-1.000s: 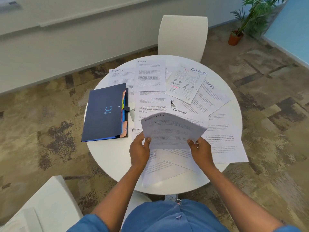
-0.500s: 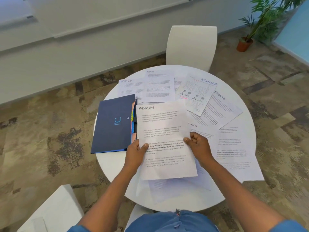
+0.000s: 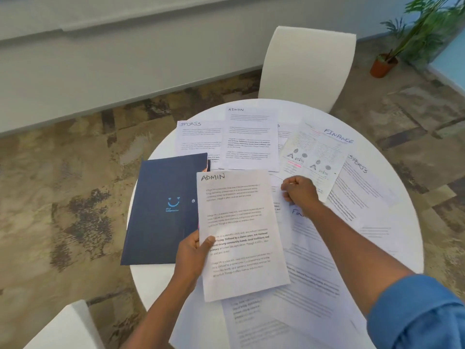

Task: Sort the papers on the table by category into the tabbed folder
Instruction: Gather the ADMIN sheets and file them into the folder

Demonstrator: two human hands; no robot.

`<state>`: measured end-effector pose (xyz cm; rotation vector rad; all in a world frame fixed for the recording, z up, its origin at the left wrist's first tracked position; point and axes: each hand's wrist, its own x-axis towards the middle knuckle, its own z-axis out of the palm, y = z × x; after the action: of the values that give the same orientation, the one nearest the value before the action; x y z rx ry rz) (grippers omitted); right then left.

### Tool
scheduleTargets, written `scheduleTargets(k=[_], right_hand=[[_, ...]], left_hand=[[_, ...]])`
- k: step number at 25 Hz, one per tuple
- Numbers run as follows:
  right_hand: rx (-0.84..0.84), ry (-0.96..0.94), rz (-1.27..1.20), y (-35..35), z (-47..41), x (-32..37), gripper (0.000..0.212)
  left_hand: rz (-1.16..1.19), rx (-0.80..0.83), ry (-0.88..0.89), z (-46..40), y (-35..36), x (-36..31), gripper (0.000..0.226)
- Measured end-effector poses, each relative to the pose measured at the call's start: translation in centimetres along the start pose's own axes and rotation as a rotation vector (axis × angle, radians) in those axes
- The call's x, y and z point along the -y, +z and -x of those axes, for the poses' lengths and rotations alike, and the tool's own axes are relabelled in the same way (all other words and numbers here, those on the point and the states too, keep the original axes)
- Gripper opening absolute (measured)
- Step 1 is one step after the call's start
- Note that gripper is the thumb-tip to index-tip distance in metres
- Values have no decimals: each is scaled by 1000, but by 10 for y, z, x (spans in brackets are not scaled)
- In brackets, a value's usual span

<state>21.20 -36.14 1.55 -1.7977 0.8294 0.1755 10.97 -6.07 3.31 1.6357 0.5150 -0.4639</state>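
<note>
Left hand [image 3: 192,256] pinches an ADMIN sheet [image 3: 239,233] by its left edge, overlapping the closed navy folder [image 3: 163,210]. Right hand [image 3: 300,192] is fisted over the papers [image 3: 352,192] spread on the round table [image 3: 156,280]; whether it holds anything cannot be told.

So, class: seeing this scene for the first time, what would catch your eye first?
Probably the ADMIN sheet at the centre, which the left hand pinches at its edge above the round white table. Next, the dark blue folder lying shut to its left, and the FINANCE sheet with diagrams beyond the curled right hand.
</note>
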Motion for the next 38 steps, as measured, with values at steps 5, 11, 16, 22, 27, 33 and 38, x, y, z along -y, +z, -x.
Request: scheduleTargets(k=[5, 11, 16, 22, 27, 33, 38], right_hand=[[-192, -40, 334, 48, -80, 35, 46], [-321, 110, 589, 90, -102, 54, 72], [-303, 98, 476, 87, -111, 52, 44], [-338, -27, 91, 48, -85, 52, 10], [-431, -132, -178, -12, -17, 69, 12], [-311, -239, -248, -41, 78, 45, 9], [-181, -233, -244, -42, 141, 2, 10]], left_hand=[[51, 9, -18, -35, -11, -9, 17], [85, 22, -37, -56, -24, -8, 18], [90, 40, -60, -64, -31, -9, 18], [62, 97, -59, -55, -38, -18, 18], [35, 158, -62, -29, -39, -26, 17], [49, 189, -20, 3, -32, -40, 21], [75, 211, 11, 22, -22, -56, 17]])
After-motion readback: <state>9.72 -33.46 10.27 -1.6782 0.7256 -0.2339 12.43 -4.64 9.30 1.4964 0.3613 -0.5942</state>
